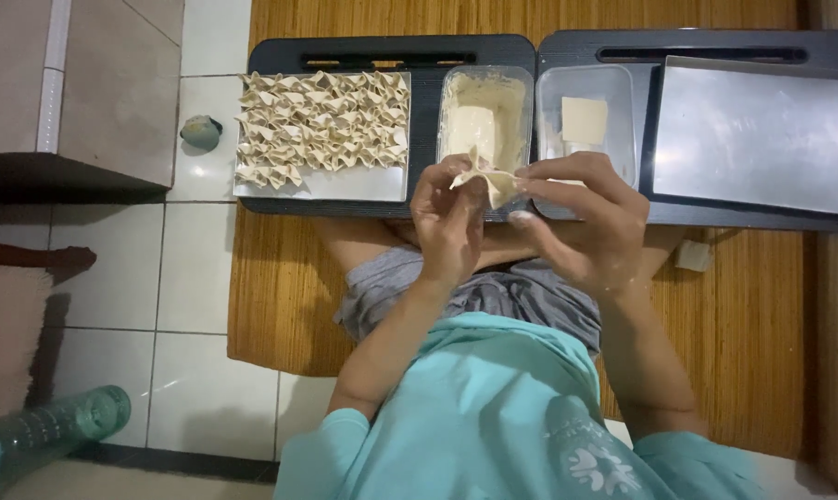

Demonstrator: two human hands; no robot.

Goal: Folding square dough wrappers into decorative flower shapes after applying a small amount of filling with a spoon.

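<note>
My left hand (448, 222) and my right hand (587, 218) meet in front of me, both pinching one pale folded dumpling wrapper (482, 178) between thumbs and fingertips. Just beyond it stands a clear tub of beige filling (484, 116). To its right a second clear tub (585, 120) holds a stack of square wrappers. At the left a silver tray (345, 185) carries several rows of folded dumplings (324, 125).
Two dark lap tables (419, 56) stand side by side on a woven mat (280, 287). A bare silver tray (752, 134) lies on the right table. A green bottle (57, 426) lies on the tiled floor at the lower left.
</note>
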